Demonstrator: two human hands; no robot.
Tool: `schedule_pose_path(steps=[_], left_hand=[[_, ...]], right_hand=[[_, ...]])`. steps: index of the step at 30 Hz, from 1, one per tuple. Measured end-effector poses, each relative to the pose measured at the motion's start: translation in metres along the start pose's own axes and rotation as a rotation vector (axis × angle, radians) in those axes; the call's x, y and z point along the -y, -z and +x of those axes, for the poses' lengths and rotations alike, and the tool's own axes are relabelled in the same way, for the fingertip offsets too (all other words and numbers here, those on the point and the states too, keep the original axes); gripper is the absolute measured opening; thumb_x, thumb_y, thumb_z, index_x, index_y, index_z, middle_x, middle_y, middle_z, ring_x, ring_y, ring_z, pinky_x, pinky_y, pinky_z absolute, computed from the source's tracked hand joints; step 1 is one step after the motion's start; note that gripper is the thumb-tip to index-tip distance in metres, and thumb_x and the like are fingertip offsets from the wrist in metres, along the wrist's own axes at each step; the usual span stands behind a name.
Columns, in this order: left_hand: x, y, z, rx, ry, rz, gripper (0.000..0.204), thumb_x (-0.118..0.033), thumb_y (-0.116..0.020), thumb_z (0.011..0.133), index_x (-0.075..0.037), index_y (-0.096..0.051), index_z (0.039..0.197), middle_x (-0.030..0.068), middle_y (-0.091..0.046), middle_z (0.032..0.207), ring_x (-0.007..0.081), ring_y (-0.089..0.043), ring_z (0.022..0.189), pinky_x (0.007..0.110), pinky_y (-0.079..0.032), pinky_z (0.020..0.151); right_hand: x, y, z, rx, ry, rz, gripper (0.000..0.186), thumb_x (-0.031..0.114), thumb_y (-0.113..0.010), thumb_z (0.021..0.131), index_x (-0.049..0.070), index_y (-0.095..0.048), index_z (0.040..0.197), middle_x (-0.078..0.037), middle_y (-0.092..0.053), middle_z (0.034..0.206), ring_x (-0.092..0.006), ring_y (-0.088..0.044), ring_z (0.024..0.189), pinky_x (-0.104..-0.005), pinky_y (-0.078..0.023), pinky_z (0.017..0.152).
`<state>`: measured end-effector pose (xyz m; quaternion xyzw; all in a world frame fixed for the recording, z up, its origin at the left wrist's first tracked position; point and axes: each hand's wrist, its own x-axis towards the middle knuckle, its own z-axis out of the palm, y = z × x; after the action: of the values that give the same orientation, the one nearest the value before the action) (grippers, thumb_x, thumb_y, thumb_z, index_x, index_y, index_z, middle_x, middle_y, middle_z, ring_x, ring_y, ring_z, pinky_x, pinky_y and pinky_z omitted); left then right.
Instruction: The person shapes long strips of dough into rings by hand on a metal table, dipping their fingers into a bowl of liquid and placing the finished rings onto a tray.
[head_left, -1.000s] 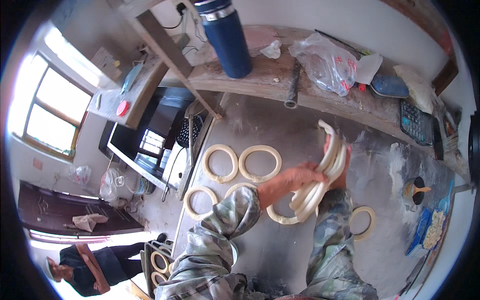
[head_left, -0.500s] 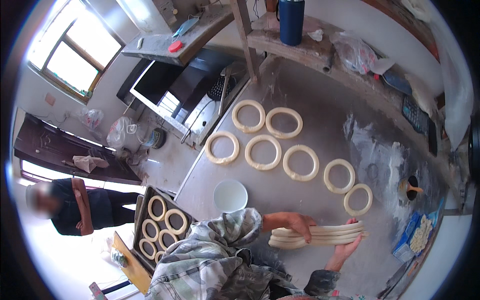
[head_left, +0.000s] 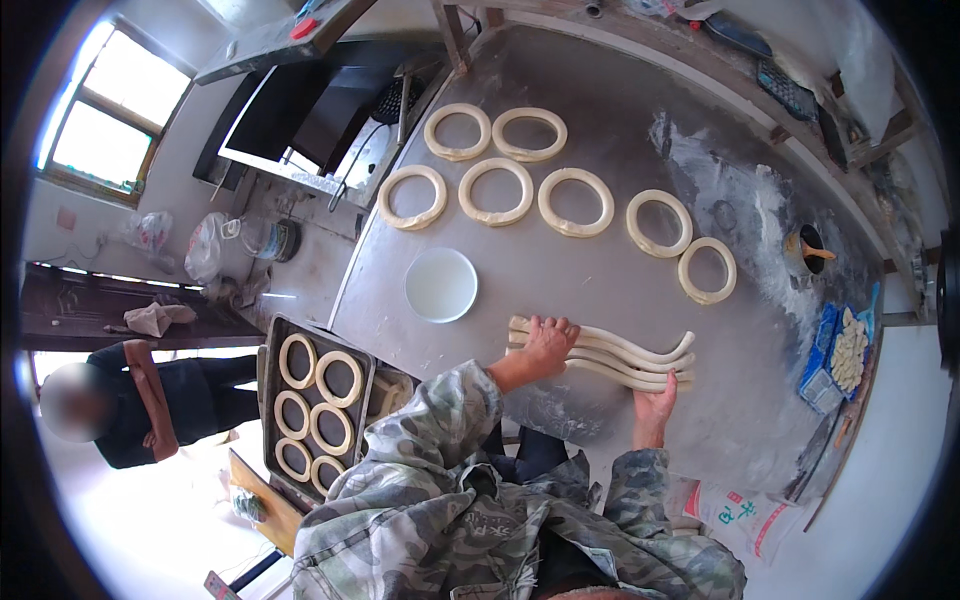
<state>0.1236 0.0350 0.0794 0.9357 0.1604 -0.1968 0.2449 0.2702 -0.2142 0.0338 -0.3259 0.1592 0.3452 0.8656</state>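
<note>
Several long pale dough ropes lie side by side over the grey worktop near its front edge. My left hand is closed around them at their left end, palm down. At the other end my right hand grips the ropes from the near side, its fingers partly hidden by the dough. Between the hands the ropes spread slightly and bend, the far one curving up at its right tip. Beyond them, several dough rings lie flat on the worktop, and a white bowl stands left of my left hand.
A dark tray with several dough rings sits left of the worktop. At right are a dark pot with a brush, scattered flour and a blue bag beside pale chunks. A person stands at far left, arms folded.
My left hand has shifted to the ropes' left end. The ropes, bundled tightly and straight before, now fan out and bend. The whole view has tilted toward the front edge.
</note>
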Motion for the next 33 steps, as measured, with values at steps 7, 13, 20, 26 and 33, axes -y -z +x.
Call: schedule_pose_path(steps=[7,13,20,26,33], left_hand=[[0.027,-0.05,-0.03,-0.514,-0.144,0.216,0.075,-0.023,-0.07,0.078,-0.001,-0.046,0.145,0.0198,-0.047,0.141,0.0368,-0.042,0.134,0.061,-0.029,0.112],[0.044,-0.046,-0.033,-0.641,-0.197,0.209,0.054,-0.021,-0.066,0.08,0.001,-0.06,0.13,0.0206,-0.05,0.133,0.0369,-0.046,0.129,0.059,-0.033,0.108],[0.066,-0.058,-0.052,-0.757,-0.263,0.202,0.046,-0.015,-0.066,0.08,-0.001,-0.063,0.124,0.0197,-0.049,0.133,0.0375,-0.043,0.131,0.055,-0.034,0.107],[0.072,-0.083,-0.056,-0.886,-0.278,0.197,0.044,-0.014,-0.063,0.083,0.002,-0.062,0.123,0.0228,-0.048,0.133,0.0392,-0.042,0.132,0.057,-0.033,0.108],[0.046,-0.123,-0.079,-0.971,-0.152,0.329,0.041,-0.015,-0.061,0.083,0.002,-0.063,0.121,0.0219,-0.051,0.128,0.038,-0.045,0.128,0.051,-0.041,0.1]], right_hand=[[-0.004,0.027,-0.003,-0.07,-0.002,-0.034,0.062,0.042,-0.056,0.1,0.002,-0.044,0.146,-0.018,-0.046,0.151,-0.035,-0.041,0.141,-0.055,-0.031,0.119],[-0.006,0.038,0.01,0.008,0.045,-0.091,0.058,0.039,-0.061,0.098,0.004,-0.05,0.143,-0.015,-0.05,0.149,-0.0351,-0.044,0.14,-0.0547,-0.033,0.117],[0.003,0.077,0.024,0.11,0.086,-0.181,0.054,0.034,-0.06,0.099,0.004,-0.05,0.142,-0.016,-0.052,0.147,-0.0341,-0.046,0.138,-0.0526,-0.037,0.116],[0.012,0.094,0.038,0.086,0.152,-0.172,0.051,0.028,-0.06,0.1,0.002,-0.049,0.142,-0.017,-0.051,0.147,-0.0333,-0.048,0.137,-0.051,-0.038,0.115],[0.007,0.119,0.048,0.17,0.097,-0.045,0.047,0.028,-0.062,0.098,0.0,-0.054,0.136,-0.017,-0.057,0.141,-0.0339,-0.051,0.132,-0.0504,-0.039,0.113]])
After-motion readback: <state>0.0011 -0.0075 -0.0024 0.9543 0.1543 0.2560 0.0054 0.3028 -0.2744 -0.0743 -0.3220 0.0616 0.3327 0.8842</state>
